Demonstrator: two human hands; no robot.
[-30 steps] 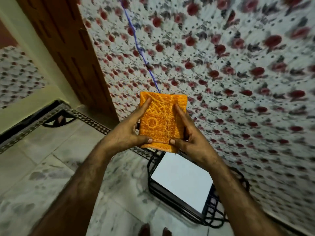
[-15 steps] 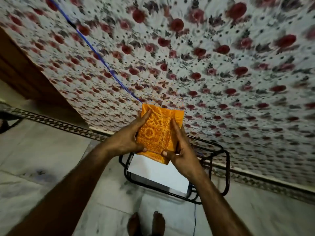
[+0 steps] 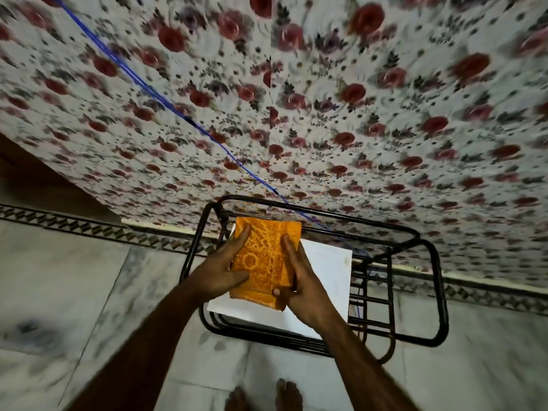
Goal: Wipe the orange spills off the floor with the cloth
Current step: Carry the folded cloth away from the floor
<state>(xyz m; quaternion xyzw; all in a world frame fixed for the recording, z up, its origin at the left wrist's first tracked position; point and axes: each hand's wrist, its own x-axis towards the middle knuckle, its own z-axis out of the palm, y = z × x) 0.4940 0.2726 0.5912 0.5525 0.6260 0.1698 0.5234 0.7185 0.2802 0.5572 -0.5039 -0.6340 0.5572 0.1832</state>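
Bare feet (image 3: 289,394) stand on a pale marble floor (image 3: 89,292). Over the last second the gaze has swung away from a doorway and tipped down, so more floor shows. No orange spill is in sight, so wiping has probably not begun.

Two forearms reach forward with the hands close together. The left hand (image 3: 219,271) grips the left edge of a folded orange cloth (image 3: 264,256), thumb across its face. The right hand (image 3: 302,289) pinches its lower right edge, a grip unchanged from before. The cloth lies flat between them, up off the floor, now over a white board (image 3: 326,268) on a black rack (image 3: 442,295).

Behind hangs floral fabric (image 3: 326,99), crossed by a blue cord (image 3: 166,97).
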